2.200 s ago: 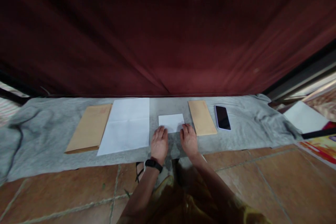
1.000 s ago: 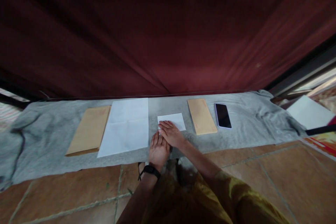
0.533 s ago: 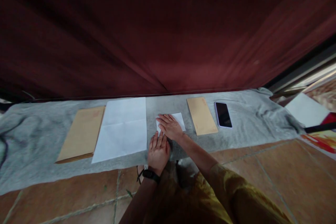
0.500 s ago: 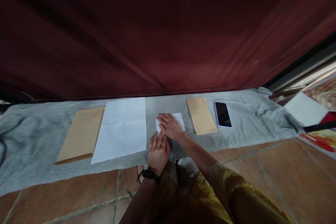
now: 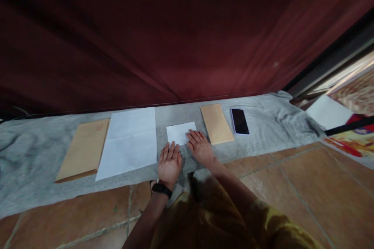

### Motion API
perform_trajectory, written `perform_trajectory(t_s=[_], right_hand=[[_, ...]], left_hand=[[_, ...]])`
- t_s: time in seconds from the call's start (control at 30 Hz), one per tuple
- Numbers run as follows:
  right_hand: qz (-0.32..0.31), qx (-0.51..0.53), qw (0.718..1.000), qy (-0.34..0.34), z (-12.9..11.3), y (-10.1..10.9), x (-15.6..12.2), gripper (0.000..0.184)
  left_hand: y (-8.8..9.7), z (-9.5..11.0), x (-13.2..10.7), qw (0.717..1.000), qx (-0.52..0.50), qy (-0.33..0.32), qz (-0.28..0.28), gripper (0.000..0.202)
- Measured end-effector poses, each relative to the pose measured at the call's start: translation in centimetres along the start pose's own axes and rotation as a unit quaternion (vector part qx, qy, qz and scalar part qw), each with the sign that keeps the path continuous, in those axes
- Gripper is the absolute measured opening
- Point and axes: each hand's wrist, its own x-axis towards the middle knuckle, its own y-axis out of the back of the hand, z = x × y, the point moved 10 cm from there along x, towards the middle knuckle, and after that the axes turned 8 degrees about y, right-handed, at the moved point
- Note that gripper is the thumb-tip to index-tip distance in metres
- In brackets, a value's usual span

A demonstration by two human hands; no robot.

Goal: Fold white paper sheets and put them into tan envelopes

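Observation:
A small folded sheet of white paper lies flat on the grey cloth in front of me. My left hand, with a black band on its wrist, rests flat, its fingertips at the paper's near left edge. Over the right end of that paper lie the fingers of my right hand, spread and palm down. To the left is a larger stack of white paper with faint crease lines. A brown envelope lies to the right of my right hand.
A stack of brown envelopes sits at the left, partly under the white sheets. A phone lies right of the single envelope. Dark red fabric rises behind the grey cloth. Tiled floor runs along the front.
My right hand has slid right and toward me, uncovering most of the small folded paper. My left hand stays near the paper's near edge. The view has shifted slightly.

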Motion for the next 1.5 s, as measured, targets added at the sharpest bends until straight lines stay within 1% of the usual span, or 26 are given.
perform_trajectory(t_s=[0.17, 0.23, 0.33, 0.4, 0.53, 0.67, 0.83, 0.93, 1.0, 1.1, 1.17, 1.23, 1.3, 1.37, 1.43, 1.5], right_hand=[[0.016, -0.016, 0.999, -0.026, 0.5, 0.8, -1.9, 0.049], [0.013, -0.011, 1.000, -0.002, 0.0, 0.9, -2.4, 0.050], [-0.006, 0.005, 0.998, 0.059, -1.4, 0.6, -2.9, 0.048], [-0.008, 0.007, 0.997, 0.070, -1.7, 0.6, -3.2, 0.047], [0.005, -0.001, 0.999, 0.043, -1.2, 0.6, -3.5, 0.046], [0.021, -0.013, 1.000, 0.014, -0.7, 0.8, -3.9, 0.046], [0.033, -0.015, 0.999, 0.003, -0.7, 1.1, -4.1, 0.046], [0.035, -0.012, 0.999, 0.004, -0.8, 1.3, -4.0, 0.045], [0.035, -0.010, 0.999, 0.005, -0.9, 1.4, -3.9, 0.045], [0.037, -0.010, 0.999, 0.002, -0.9, 1.5, -3.9, 0.045], [0.034, -0.017, 0.999, 0.001, -0.9, 1.5, -3.8, 0.045], [0.028, -0.026, 0.999, 0.004, -0.9, 1.3, -3.8, 0.045], [0.024, -0.033, 0.999, 0.008, -0.8, 1.1, -3.8, 0.045], [0.027, -0.034, 0.999, 0.008, -0.8, 1.0, -3.8, 0.044], [0.032, -0.033, 0.999, 0.008, -0.7, 1.0, -3.8, 0.044], [0.037, -0.031, 0.999, 0.008, -0.8, 1.0, -3.8, 0.045]], left_hand=[[0.0, 0.1, 0.0, 1.000, 0.008, 0.007, -0.004, 0.044], [0.0, 0.2, 0.0, 1.000, 0.011, 0.006, -0.006, 0.045], [0.0, 0.3, -0.1, 1.000, 0.012, -0.002, -0.004, 0.046], [0.0, 0.3, -0.1, 1.000, 0.013, -0.005, 0.000, 0.046], [-0.1, 0.1, -0.2, 1.000, 0.016, -0.005, -0.001, 0.047], [0.1, -0.2, -0.7, 1.000, 0.023, 0.010, 0.006, 0.048], [0.5, -0.5, -1.2, 0.999, 0.035, 0.030, 0.013, 0.049], [0.8, -0.1, -0.8, 0.998, 0.034, 0.038, 0.023, 0.047], [0.7, 0.9, -0.1, 0.999, 0.028, 0.031, 0.024, 0.047], [-0.6, 3.4, 1.9, 1.000, 0.011, 0.001, -0.007, 0.049], [-1.9, 5.0, 3.5, 0.999, 0.006, -0.017, -0.045, 0.049], [-3.3, 6.2, 5.1, 0.996, 0.008, -0.025, -0.083, 0.050], [-4.5, 6.6, 6.4, 0.993, 0.015, -0.023, -0.114, 0.050], [-5.3, 6.5, 7.1, 0.991, 0.023, -0.018, -0.130, 0.051], [-5.8, 6.3, 7.3, 0.990, 0.027, -0.022, -0.134, 0.052], [-5.8, 6.1, 7.1, 0.991, 0.027, -0.030, -0.128, 0.052]])
